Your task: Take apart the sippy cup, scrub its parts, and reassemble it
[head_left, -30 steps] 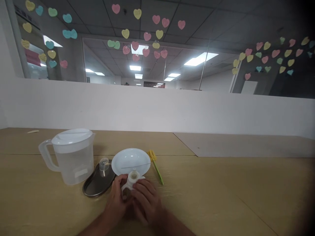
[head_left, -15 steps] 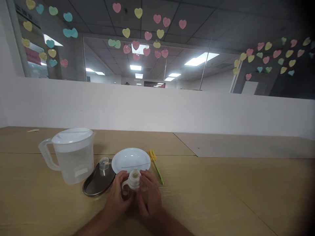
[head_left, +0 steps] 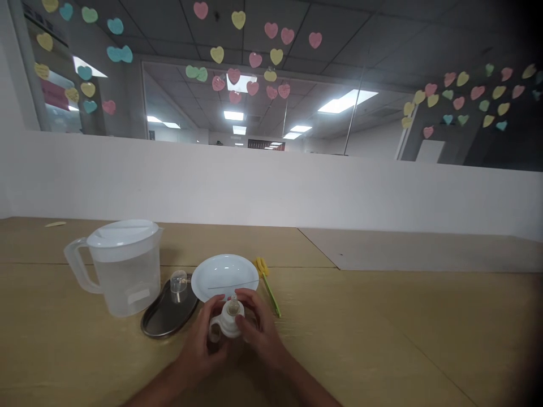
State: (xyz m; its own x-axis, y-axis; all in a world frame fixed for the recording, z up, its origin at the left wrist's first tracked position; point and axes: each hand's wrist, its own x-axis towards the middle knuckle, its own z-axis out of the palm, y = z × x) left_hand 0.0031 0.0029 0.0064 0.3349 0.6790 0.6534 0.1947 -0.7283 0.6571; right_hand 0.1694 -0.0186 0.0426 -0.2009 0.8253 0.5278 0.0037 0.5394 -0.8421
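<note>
A baby bottle (head_left: 229, 324) with a clear nipple, a white collar and side handles is between my two hands, its nipple tilted toward the far side. My left hand (head_left: 202, 339) is wrapped round its left side, by the loop handle. On the right, my right hand (head_left: 261, 328) grips the collar, its thumb pressed on the near side and its fingers behind. Most of the bottle's body is hidden. Just beyond it stands a white bowl (head_left: 224, 265) with a thin rod across it.
Left of the bowl, a dark metal kidney-shaped tray (head_left: 163, 319) bears a clear cap (head_left: 178, 281). A lidded translucent pitcher (head_left: 127, 277) stands farther left. Right of the bowl lies a green-handled brush (head_left: 271, 294) with a yellow head. A white wall (head_left: 271, 186) closes off the back.
My right hand has shifted its grip: the thumb now lies on the near side of the collar and the fingers reach behind. The bottle has tipped and lowered slightly.
</note>
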